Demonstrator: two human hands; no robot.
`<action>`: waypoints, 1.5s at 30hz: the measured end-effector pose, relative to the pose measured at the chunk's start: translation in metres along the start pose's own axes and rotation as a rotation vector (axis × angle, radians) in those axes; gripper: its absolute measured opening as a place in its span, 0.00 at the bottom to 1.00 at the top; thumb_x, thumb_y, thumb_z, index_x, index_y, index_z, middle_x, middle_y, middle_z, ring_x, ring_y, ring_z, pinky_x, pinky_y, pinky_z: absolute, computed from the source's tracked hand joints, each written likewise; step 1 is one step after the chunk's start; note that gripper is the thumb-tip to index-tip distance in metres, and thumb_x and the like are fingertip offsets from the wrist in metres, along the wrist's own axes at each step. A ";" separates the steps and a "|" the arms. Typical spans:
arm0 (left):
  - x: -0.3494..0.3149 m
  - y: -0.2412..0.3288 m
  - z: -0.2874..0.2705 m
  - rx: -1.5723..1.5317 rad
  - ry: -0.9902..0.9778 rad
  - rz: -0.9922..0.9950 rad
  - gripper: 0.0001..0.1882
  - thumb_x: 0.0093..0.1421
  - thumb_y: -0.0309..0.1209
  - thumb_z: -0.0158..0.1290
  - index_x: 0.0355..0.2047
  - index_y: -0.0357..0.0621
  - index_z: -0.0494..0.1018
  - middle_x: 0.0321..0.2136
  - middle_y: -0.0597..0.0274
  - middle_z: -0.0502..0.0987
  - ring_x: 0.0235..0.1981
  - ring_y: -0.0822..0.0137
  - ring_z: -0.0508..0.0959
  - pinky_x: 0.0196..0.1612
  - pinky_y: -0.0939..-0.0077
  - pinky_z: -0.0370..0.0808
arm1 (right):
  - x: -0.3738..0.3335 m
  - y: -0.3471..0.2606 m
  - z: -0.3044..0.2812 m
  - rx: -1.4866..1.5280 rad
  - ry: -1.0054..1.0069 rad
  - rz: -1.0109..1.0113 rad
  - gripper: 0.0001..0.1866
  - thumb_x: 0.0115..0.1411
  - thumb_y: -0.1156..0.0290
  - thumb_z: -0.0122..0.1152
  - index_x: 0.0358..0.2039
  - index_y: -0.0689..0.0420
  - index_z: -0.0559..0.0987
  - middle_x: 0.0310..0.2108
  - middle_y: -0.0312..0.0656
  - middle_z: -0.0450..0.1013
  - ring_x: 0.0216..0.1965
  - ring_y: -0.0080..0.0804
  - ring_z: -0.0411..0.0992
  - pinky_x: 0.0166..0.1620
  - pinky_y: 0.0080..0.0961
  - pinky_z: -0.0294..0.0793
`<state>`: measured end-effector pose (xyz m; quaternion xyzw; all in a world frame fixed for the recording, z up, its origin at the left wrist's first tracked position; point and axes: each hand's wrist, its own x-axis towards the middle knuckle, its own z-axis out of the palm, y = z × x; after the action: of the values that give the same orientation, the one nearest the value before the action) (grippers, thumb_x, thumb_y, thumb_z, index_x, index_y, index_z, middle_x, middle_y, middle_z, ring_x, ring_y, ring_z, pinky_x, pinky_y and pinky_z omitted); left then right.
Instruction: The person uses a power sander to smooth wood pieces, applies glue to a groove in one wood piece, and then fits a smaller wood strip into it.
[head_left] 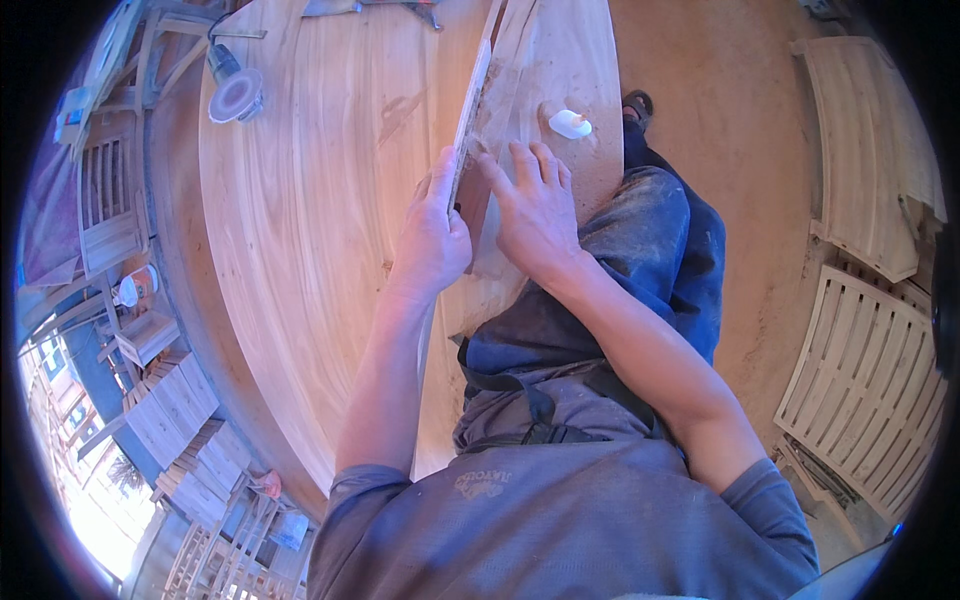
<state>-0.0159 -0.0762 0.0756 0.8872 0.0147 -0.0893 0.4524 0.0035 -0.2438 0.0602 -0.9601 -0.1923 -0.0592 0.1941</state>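
Note:
My left hand (437, 235) is closed round the edge of a long wooden board (470, 105), fingers on its left side and thumb on its right. The board stands on edge, tilted, and runs away from me over a broad wooden panel (310, 200). My right hand (537, 212) has its fingers spread, fingertips close to the board's right side. Whether they touch it I cannot tell. Brown dust lies around them. Beyond my right hand a small white bottle (569, 124) with an orange-brown tip lies on the wood.
An angle grinder with a round disc (237, 95) lies at the panel's far left edge. A crumpled dark and red piece (375, 8) sits at the far edge. Wooden frames and drawers (170, 405) line the left; a slatted panel (865, 375) and curved boards (870, 150) stand right.

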 end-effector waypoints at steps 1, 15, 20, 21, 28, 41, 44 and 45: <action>0.000 -0.001 0.001 -0.008 0.003 -0.003 0.41 0.56 0.12 0.41 0.74 0.36 0.56 0.64 0.33 0.70 0.67 0.43 0.70 0.69 0.60 0.67 | 0.004 -0.001 -0.002 0.058 -0.010 0.031 0.35 0.57 0.76 0.57 0.68 0.51 0.70 0.52 0.56 0.69 0.54 0.55 0.68 0.56 0.49 0.67; 0.001 0.003 0.002 -0.022 -0.008 -0.045 0.39 0.59 0.13 0.42 0.73 0.38 0.56 0.62 0.32 0.70 0.62 0.39 0.74 0.63 0.58 0.73 | 0.012 -0.004 0.002 0.061 -0.323 0.129 0.41 0.58 0.72 0.60 0.73 0.47 0.62 0.34 0.52 0.77 0.40 0.56 0.77 0.47 0.48 0.73; -0.001 -0.003 0.002 -0.032 0.006 -0.044 0.40 0.59 0.13 0.41 0.74 0.40 0.57 0.60 0.34 0.72 0.60 0.40 0.75 0.63 0.58 0.73 | -0.026 -0.014 -0.017 0.097 -0.296 0.000 0.39 0.55 0.73 0.62 0.70 0.45 0.67 0.32 0.50 0.77 0.35 0.51 0.79 0.41 0.46 0.75; -0.001 -0.002 0.003 -0.046 0.003 -0.062 0.40 0.59 0.13 0.41 0.74 0.40 0.57 0.59 0.34 0.72 0.60 0.40 0.75 0.63 0.58 0.73 | -0.023 -0.012 -0.016 0.082 -0.268 -0.012 0.38 0.55 0.73 0.62 0.69 0.45 0.67 0.32 0.49 0.77 0.35 0.50 0.79 0.40 0.45 0.76; 0.001 -0.002 0.006 -0.013 0.019 0.023 0.40 0.59 0.13 0.41 0.74 0.38 0.56 0.60 0.34 0.72 0.61 0.40 0.74 0.63 0.59 0.72 | 0.019 0.003 -0.006 0.053 -0.300 0.090 0.32 0.59 0.71 0.59 0.66 0.47 0.71 0.32 0.51 0.78 0.35 0.48 0.82 0.37 0.45 0.80; -0.001 0.008 -0.001 0.011 0.001 -0.011 0.41 0.58 0.12 0.42 0.74 0.38 0.54 0.62 0.33 0.71 0.62 0.40 0.73 0.64 0.60 0.70 | -0.003 0.079 0.004 0.506 0.092 0.759 0.22 0.57 0.79 0.61 0.54 0.58 0.81 0.45 0.55 0.81 0.48 0.46 0.81 0.51 0.36 0.79; 0.003 0.011 0.000 -0.003 -0.022 -0.024 0.41 0.58 0.12 0.42 0.74 0.38 0.54 0.62 0.34 0.71 0.61 0.40 0.74 0.64 0.60 0.71 | 0.013 0.105 0.024 0.415 0.123 0.670 0.22 0.57 0.75 0.63 0.54 0.59 0.81 0.48 0.57 0.79 0.53 0.51 0.78 0.55 0.38 0.76; 0.002 0.011 -0.001 -0.007 -0.027 -0.041 0.41 0.58 0.12 0.42 0.74 0.38 0.54 0.61 0.34 0.71 0.61 0.40 0.74 0.63 0.60 0.71 | 0.020 0.103 0.023 0.399 0.083 0.658 0.22 0.57 0.75 0.63 0.54 0.59 0.81 0.50 0.58 0.78 0.55 0.53 0.75 0.57 0.40 0.74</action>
<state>-0.0122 -0.0819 0.0849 0.8837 0.0269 -0.1105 0.4540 0.0634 -0.3151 0.0071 -0.9107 0.1263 0.0058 0.3933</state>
